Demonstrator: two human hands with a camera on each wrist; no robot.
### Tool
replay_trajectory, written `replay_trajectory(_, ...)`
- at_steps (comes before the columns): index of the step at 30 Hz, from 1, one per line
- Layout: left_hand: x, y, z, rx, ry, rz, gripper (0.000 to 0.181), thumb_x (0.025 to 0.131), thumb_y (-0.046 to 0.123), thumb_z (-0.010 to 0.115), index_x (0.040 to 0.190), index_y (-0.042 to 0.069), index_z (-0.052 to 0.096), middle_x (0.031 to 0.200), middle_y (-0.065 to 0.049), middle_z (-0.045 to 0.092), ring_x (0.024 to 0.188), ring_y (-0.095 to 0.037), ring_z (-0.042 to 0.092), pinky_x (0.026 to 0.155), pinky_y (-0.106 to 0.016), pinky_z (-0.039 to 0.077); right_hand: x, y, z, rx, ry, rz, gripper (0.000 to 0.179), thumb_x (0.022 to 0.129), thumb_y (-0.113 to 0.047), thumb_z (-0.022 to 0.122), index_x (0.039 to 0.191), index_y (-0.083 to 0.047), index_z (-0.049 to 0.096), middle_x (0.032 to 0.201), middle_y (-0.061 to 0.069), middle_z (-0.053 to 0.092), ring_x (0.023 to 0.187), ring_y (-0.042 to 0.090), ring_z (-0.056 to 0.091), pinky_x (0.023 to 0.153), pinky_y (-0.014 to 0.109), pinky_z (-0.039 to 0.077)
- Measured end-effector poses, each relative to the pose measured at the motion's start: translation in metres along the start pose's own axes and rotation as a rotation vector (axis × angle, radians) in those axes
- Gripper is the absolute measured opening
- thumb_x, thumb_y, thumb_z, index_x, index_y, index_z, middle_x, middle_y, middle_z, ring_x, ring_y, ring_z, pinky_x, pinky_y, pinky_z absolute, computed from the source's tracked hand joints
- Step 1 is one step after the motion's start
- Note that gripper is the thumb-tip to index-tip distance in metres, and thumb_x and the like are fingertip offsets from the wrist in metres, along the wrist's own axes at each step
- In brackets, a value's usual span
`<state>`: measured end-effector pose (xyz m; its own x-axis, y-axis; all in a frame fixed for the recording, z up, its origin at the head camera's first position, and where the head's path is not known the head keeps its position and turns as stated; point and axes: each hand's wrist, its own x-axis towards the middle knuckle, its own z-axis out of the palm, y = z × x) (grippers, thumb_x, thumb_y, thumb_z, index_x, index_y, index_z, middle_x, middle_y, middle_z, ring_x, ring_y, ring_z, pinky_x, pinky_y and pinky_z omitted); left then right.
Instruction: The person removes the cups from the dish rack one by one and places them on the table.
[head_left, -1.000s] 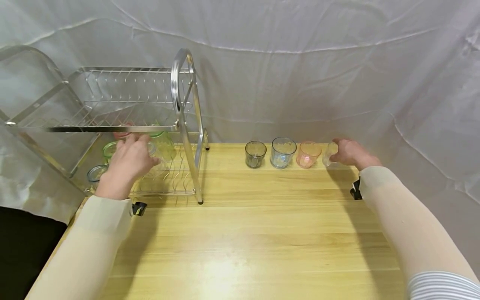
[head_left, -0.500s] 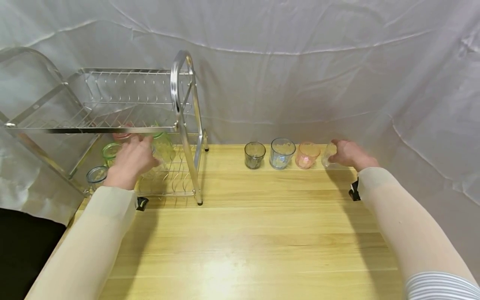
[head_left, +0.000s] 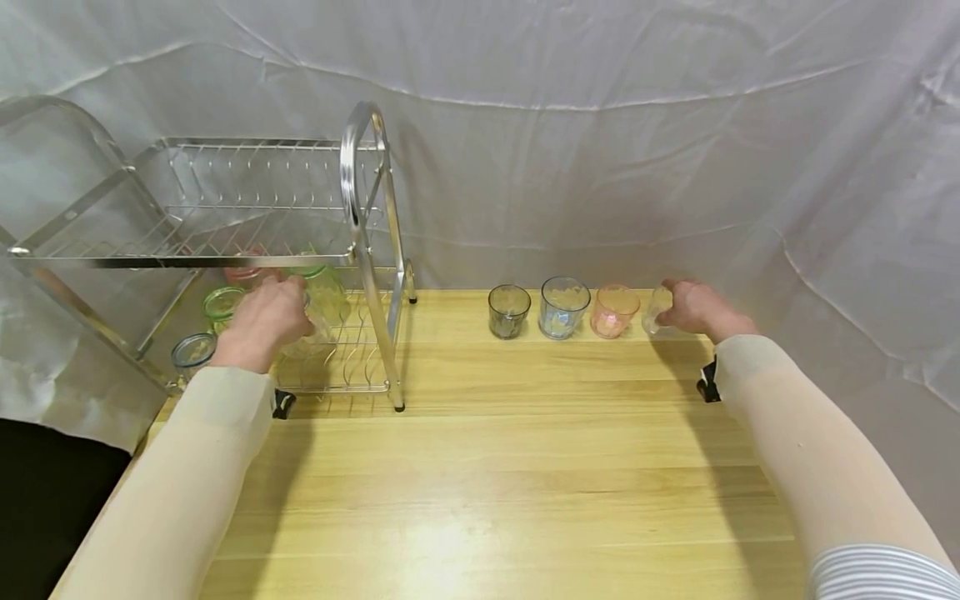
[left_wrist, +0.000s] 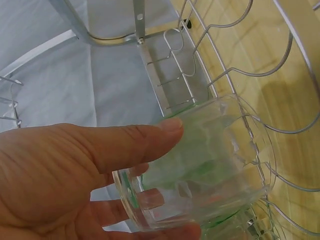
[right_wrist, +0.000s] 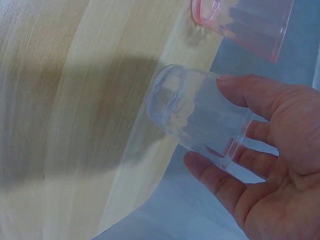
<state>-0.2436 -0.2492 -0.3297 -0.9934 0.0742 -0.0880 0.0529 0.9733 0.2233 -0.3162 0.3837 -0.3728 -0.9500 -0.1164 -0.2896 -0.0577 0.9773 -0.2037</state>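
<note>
My left hand [head_left: 266, 321] reaches over the lower tier of the metal dish rack [head_left: 382, 325]. It grips a clear glass [left_wrist: 205, 160], with the thumb on one side and fingers on the other; the far end lies by the wire loops. A green glass [head_left: 327, 292] stands just behind it. At the right end of the row on the table, my right hand [head_left: 701, 308] holds another clear glass [right_wrist: 200, 112] near its rim. That glass stands upright, its base on the wood. Beside it is a pink glass [head_left: 613, 312].
Further left in the row stand a blue-tinted glass [head_left: 562, 310] and a dark grey glass [head_left: 508, 312]. The rack's lower tier also bears a red glass [head_left: 243, 273], a green-rimmed glass [head_left: 220, 307] and a blue-rimmed glass [head_left: 192, 350]. A grey cloth [head_left: 600, 167] hangs behind.
Over the last second my left hand has shifted slightly to the right in the rack. My right hand stays on the clear glass, nearly still.
</note>
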Motion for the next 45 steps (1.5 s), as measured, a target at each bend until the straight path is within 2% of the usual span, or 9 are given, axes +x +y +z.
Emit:
replay_trajectory(7, -0.005, 0.003, -0.007, -0.016, 0.002, 0.013, 0.069, 0.087, 0.013, 0.08, 0.145, -0.008, 0.049, 0.147, -0.041, 0.039, 0.119, -0.061, 0.053, 0.091, -0.073, 0.049, -0.001, -0.001, 0.0, 0.015, -0.008, -0.001, 0.088, 0.098, -0.024, 0.07, 0.162, 0.011, 0.021, 0.16, 0.042, 0.029, 0.144, 0.062, 0.032, 0.116, 0.074, 0.033)
replay_trajectory(14, -0.017, 0.01, -0.013, -0.037, 0.032, 0.02, 0.074, 0.088, 0.015, 0.081, 0.149, -0.004, 0.044, 0.15, -0.041, 0.04, 0.122, -0.062, 0.052, 0.094, -0.075, 0.047, -0.001, -0.001, 0.0, 0.033, 0.004, -0.01, 0.094, 0.097, -0.026, 0.073, 0.162, 0.012, 0.018, 0.16, 0.042, 0.028, 0.144, 0.063, 0.031, 0.117, 0.074, 0.031)
replay_trajectory(19, -0.025, 0.011, -0.015, -0.064, 0.038, 0.009, 0.076, 0.088, 0.014, 0.081, 0.152, -0.003, 0.042, 0.154, -0.038, 0.037, 0.128, -0.061, 0.048, 0.1, -0.077, 0.043, -0.002, 0.0, 0.001, 0.05, 0.012, -0.001, 0.102, 0.095, -0.031, 0.076, 0.164, 0.009, 0.011, 0.162, 0.042, 0.023, 0.145, 0.064, 0.027, 0.117, 0.076, 0.027)
replay_trajectory(25, -0.031, 0.012, -0.015, -0.089, 0.025, 0.0, 0.082, 0.088, 0.014, 0.083, 0.156, -0.003, 0.039, 0.161, -0.035, 0.03, 0.134, -0.063, 0.042, 0.107, -0.079, 0.037, -0.005, 0.0, 0.002, 0.037, 0.03, 0.017, 0.104, 0.096, -0.034, 0.075, 0.165, 0.007, 0.009, 0.163, 0.042, 0.018, 0.146, 0.065, 0.023, 0.116, 0.079, 0.024)
replay_trajectory(35, -0.042, 0.013, -0.017, -0.074, 0.025, 0.004, 0.08, 0.089, 0.015, 0.084, 0.154, -0.001, 0.041, 0.162, -0.034, 0.029, 0.129, -0.064, 0.045, 0.104, -0.077, 0.04, -0.011, -0.006, 0.002, 0.023, 0.081, -0.002, 0.104, 0.096, -0.032, 0.074, 0.165, 0.007, 0.008, 0.165, 0.043, 0.01, 0.148, 0.068, 0.009, 0.12, 0.079, 0.01)
replay_trajectory(40, -0.051, 0.016, -0.02, -0.052, 0.015, 0.003, 0.079, 0.09, 0.017, 0.084, 0.154, 0.0, 0.041, 0.157, -0.037, 0.033, 0.127, -0.066, 0.045, 0.1, -0.077, 0.042, -0.017, -0.01, 0.002, 0.027, 0.114, -0.025, 0.102, 0.097, -0.033, 0.073, 0.165, 0.007, 0.009, 0.165, 0.043, 0.011, 0.149, 0.068, 0.008, 0.121, 0.078, 0.009)
replay_trajectory(45, -0.066, 0.02, -0.023, -0.03, 0.019, 0.012, 0.08, 0.09, 0.019, 0.083, 0.155, 0.001, 0.039, 0.151, -0.039, 0.036, 0.124, -0.069, 0.044, 0.095, -0.078, 0.044, -0.025, -0.018, 0.002, 0.026, 0.167, -0.05, 0.097, 0.097, -0.033, 0.072, 0.164, 0.009, 0.015, 0.165, 0.042, 0.014, 0.15, 0.065, 0.011, 0.123, 0.075, 0.009)
